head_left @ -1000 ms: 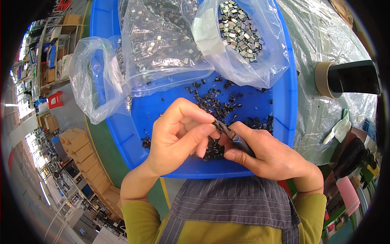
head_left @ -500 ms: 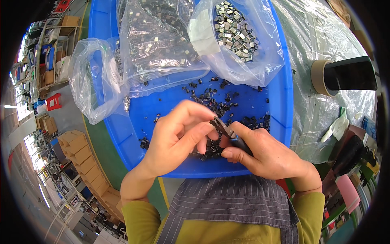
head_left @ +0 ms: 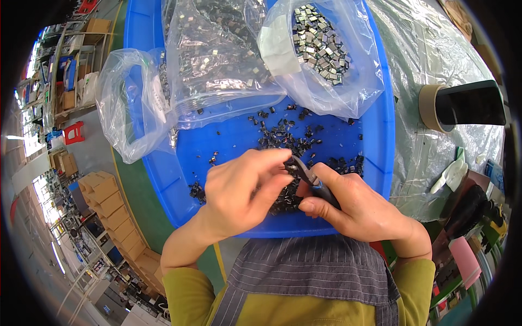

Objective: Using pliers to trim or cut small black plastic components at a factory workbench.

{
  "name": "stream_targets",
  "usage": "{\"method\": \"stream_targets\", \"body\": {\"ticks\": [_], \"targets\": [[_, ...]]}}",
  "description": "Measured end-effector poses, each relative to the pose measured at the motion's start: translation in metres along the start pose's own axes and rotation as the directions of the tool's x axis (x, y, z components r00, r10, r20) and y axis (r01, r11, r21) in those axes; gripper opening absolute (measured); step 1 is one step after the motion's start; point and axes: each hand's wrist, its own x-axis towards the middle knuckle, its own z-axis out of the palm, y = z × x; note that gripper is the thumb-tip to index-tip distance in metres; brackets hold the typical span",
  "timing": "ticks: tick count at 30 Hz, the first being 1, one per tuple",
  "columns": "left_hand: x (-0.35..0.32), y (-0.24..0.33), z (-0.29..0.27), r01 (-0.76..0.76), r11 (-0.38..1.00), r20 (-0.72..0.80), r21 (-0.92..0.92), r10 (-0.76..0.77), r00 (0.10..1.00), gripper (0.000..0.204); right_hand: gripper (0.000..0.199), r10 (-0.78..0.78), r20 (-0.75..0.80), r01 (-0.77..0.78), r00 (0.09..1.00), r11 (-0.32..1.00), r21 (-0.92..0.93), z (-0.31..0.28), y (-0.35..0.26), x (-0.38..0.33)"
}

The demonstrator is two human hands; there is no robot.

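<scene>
My right hand [head_left: 356, 209] is closed around a pair of small pliers [head_left: 322, 191] with dark handles, its metal jaws pointing up and to the left. At the jaw tips my left hand [head_left: 239, 187] has its fingers curled, with index finger and thumb close around a tiny dark piece [head_left: 292, 165] that I cannot make out well. Below and beyond both hands, loose small black pieces [head_left: 283, 136] lie scattered in a blue tray [head_left: 209, 144].
In the tray's far part lie a clear bag [head_left: 215, 60] of small dark and shiny parts and an open bag [head_left: 356, 98] of silvery square parts. Another clear bag [head_left: 117, 127] hangs over the left rim. At right are a tape roll [head_left: 429, 107], a dark phone-like slab [head_left: 471, 103] and plastic sheeting [head_left: 405, 60].
My left hand has turned and its fingers have drawn in around the plier tips. The right hand has kept its grip on the pliers, shifting only slightly.
</scene>
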Motion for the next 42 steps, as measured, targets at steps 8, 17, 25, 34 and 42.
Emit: {"method": "stream_targets", "body": {"ticks": [8,17,25,34,42], "targets": [[0.005,0.003,-0.012,0.694,0.021,0.639,-0.720,-0.370,0.675,0.029,0.026,0.005,0.017,-0.003,1.000,0.992,-0.129,-0.003,-0.009,0.000],[0.003,0.009,-0.008,0.581,0.411,0.449,-0.702,-0.379,0.810,0.025,0.025,-0.004,-0.012,0.004,1.000,1.000,-0.017,-0.002,-0.006,0.002],[0.002,0.017,-0.013,0.577,0.561,0.318,-0.594,-0.495,0.809,0.028,0.041,-0.444,-0.338,0.148,0.830,0.759,-0.634,0.008,0.010,0.007],[-0.002,0.021,-0.015,0.545,0.678,0.280,-0.493,-0.469,0.838,0.026,0.060,-0.540,-0.331,0.080,0.774,0.602,-0.794,0.011,0.011,0.007],[-0.005,0.019,-0.012,0.479,0.780,0.235,-0.404,-0.417,0.878,0.027,0.066,-0.523,-0.314,0.078,0.792,0.598,-0.798,0.011,0.010,0.006]]}}
